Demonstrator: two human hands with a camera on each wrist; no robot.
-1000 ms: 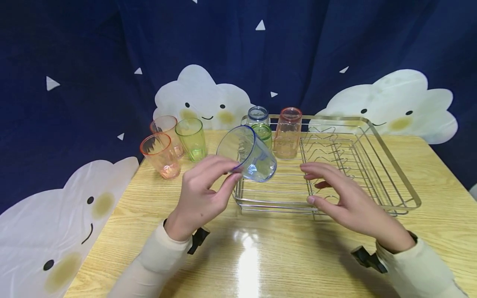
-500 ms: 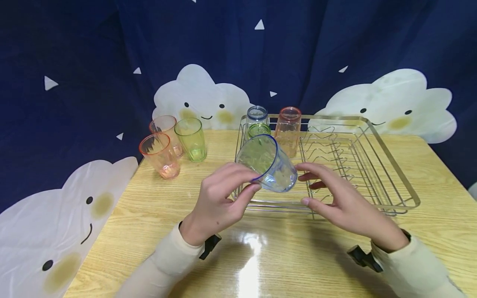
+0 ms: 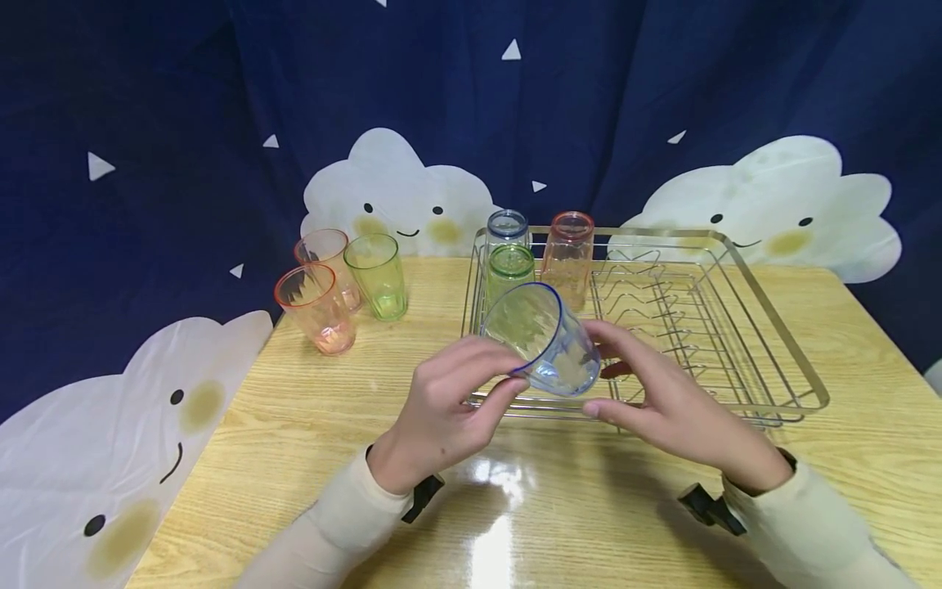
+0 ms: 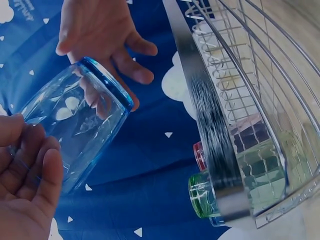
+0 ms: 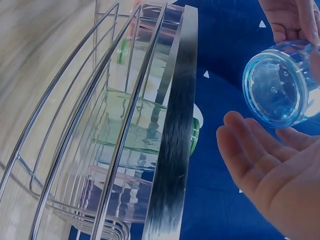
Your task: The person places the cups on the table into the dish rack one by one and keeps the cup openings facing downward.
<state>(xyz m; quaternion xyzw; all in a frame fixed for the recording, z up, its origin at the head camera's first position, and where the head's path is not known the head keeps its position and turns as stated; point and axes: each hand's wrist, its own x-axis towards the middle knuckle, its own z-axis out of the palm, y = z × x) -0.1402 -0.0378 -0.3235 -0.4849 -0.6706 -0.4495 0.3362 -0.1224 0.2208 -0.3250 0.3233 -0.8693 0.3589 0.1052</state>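
Observation:
My left hand (image 3: 452, 405) pinches the rim of a clear blue tumbler (image 3: 574, 352) between thumb and fingers. The tumbler is tilted in the air before the rack's front left part, mouth to the left, base to the right. My right hand (image 3: 666, 401) is at the base end, thumb and fingers apart. In the right wrist view its relaxed fingers (image 5: 245, 145) lie just below the round base (image 5: 275, 87). Behind the held tumbler, a green tumbler (image 3: 510, 270), a blue tumbler (image 3: 508, 225) and a pink tumbler (image 3: 568, 258) stand upside down in the wire dish rack (image 3: 791, 348).
Left of the rack, a green tumbler (image 3: 379, 274) and two orange-pink tumblers, one in front (image 3: 320, 315) and one behind (image 3: 331, 245), stand mouth up on the wooden table (image 3: 294, 458). A dark blue curtain (image 3: 441, 74) with clouds hangs behind.
My left hand has carried the blue tumbler to the right and slightly nearer. My right hand has shifted a little left, so its fingers now reach the tumbler's base end.

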